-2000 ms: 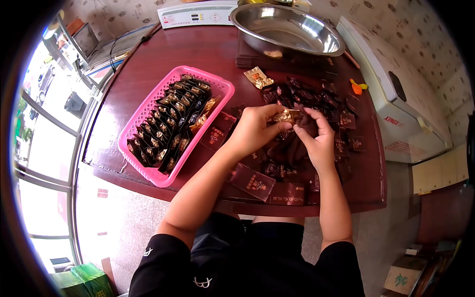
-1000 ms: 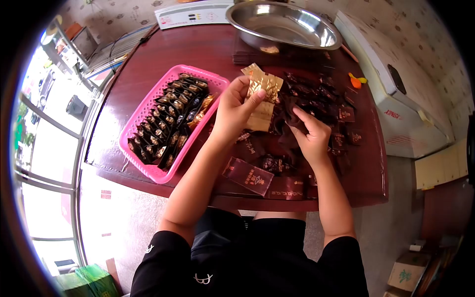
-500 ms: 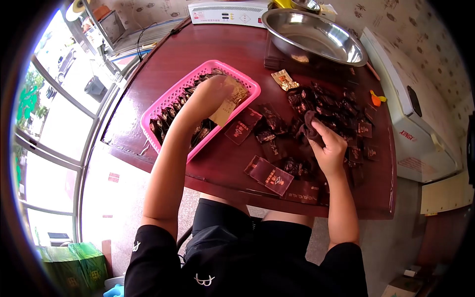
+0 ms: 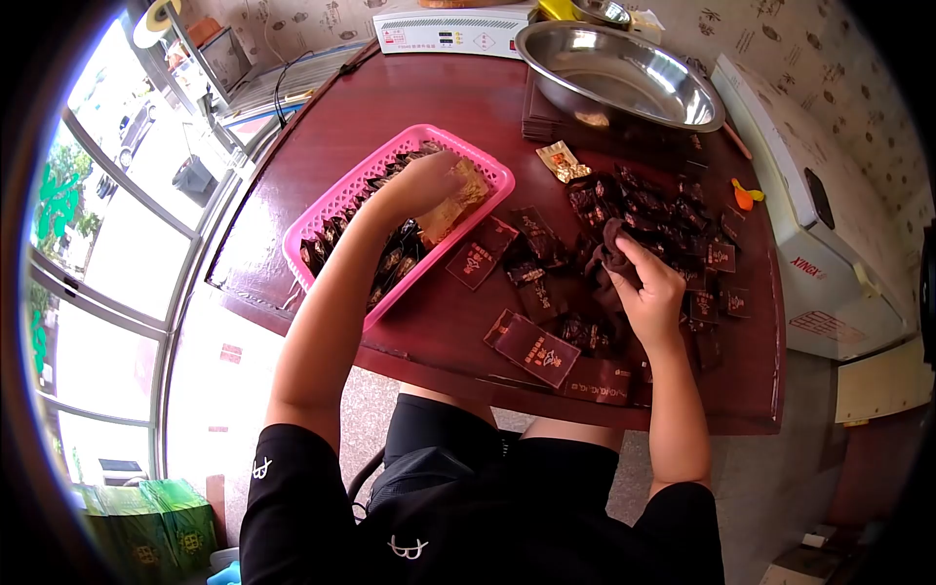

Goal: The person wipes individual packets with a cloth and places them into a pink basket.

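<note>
**Left hand (image 4: 434, 183) over pink basket (image 4: 430, 263), right hand (image 4: 651, 291) pinching soft brown thing (image 4: 616, 247)**

At lower left of the frame, green bags (image 4: 156, 526) on the floor, probably to save place on the red table (image 4: 322, 136).

At left of centre, the basket, filled with small dark packets (image 4: 395, 258), set close together in rows, presumably so as not to fall over. Placed under the left arm, perhaps for a short reach. In its right part, a gold packet (image 4: 458, 207), just by the fingers of the left hand. Fingertips mostly hidden and blurred: cannot tell how far open, or whether gripping this packet or only touching it.

At upper middle, white machine (image 4: 444, 34), near the far edge, apparently out of the way of both arms.

Around the centre, flat brown packets (image 4: 531, 348), loosely scattered; above them, a second gold packet (image 4: 563, 161), apart from the basket.

At upper right, steel bowl (image 4: 624, 73), resting on a flat dark stack (image 4: 538, 117), maybe to use less room.

At right of centre, thumb and forefinger of the right hand nearly closed on the soft brown thing, perhaps a cloth; pinched lightly, it seems, because of its softness. Beyond it, dark pile (image 4: 653, 205), spread within easy reach of this hand.

At far right, white freezer (image 4: 819, 234), beside the table.
</note>
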`<state>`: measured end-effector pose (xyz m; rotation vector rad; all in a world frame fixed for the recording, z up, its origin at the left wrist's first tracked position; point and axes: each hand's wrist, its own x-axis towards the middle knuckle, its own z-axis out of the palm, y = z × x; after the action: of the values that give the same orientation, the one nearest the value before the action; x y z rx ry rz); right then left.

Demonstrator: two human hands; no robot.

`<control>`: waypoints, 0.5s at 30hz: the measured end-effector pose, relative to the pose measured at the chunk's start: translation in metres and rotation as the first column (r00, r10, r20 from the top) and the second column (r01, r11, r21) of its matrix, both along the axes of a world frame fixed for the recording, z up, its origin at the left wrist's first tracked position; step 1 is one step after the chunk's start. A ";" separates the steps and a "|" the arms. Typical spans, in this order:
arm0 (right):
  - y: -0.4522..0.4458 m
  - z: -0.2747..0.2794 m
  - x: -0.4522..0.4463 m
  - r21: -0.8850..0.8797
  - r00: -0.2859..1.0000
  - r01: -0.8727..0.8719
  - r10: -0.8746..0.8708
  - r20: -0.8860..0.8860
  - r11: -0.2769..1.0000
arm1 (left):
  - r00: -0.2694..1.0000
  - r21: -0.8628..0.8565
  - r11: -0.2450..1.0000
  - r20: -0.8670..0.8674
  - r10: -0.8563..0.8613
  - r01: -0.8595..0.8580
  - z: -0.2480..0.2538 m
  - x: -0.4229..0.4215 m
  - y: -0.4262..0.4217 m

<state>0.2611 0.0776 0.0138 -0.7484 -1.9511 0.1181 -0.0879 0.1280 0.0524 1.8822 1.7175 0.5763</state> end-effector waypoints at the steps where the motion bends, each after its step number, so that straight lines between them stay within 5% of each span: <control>1: -0.001 0.001 0.000 -0.007 1.000 0.001 -0.001 0.009 1.000 | 0.996 0.062 0.998 -0.091 -0.006 0.011 -0.001 0.002 -0.002; 5: 0.000 0.001 0.000 -0.018 1.000 0.002 -0.002 0.014 1.000 | 0.966 0.067 0.998 -0.256 0.028 -0.011 0.010 0.024 -0.012; 7: -0.001 0.001 0.000 -0.022 1.000 0.001 0.000 0.010 1.000 | 0.987 0.071 0.997 -0.156 0.037 -0.027 -0.002 0.026 -0.018; 9: -0.001 0.001 0.000 -0.024 1.000 -0.003 0.003 0.005 1.000 | 0.952 0.364 0.929 -0.303 0.049 0.068 -0.016 0.030 -0.019; 15: -0.001 -0.002 0.001 -0.045 1.000 -0.008 0.009 0.006 0.999 | 0.857 0.257 0.951 -0.516 -0.016 0.172 -0.014 0.028 -0.021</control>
<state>0.2616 0.0763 0.0118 -0.7708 -1.9637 0.1652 -0.0600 0.1071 0.0382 2.4937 1.9202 0.3199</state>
